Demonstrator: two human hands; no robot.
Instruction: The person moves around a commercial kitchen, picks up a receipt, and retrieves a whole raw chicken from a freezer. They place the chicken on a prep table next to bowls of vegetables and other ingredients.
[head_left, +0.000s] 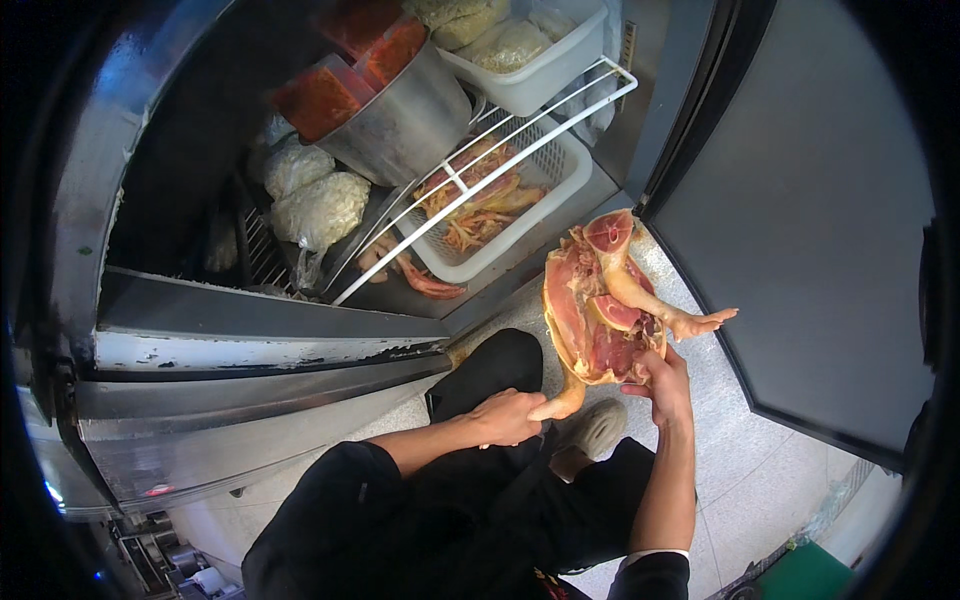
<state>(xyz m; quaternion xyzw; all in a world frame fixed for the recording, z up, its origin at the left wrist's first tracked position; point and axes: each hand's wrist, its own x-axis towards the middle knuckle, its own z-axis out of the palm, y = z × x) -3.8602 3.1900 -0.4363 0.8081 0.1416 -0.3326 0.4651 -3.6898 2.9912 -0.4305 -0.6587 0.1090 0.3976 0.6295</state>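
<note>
A split raw poultry carcass (574, 300) is held up between my hands in front of the opened refrigerator. My left hand (506, 418) is closed around the end of one of its legs. With thumb and fingers, my right hand (660, 382) grips the carcass's lower right edge. A cut leg piece (626, 285) with its foot lies across the carcass, the foot pointing right, and a smaller cut piece of meat (615, 311) rests beside it. Inside the refrigerator, a white perforated plastic basket (574, 169) holds more raw poultry pieces with feet.
A white wire shelf (517, 161) crosses above the basket. A metal pot (397, 120) carries containers of red food (319, 97). Bagged food (322, 210) sits left; a white tub (559, 71) holds more bags. A poultry foot (431, 283) lies outside the basket. The grey door (817, 225) stands open at right.
</note>
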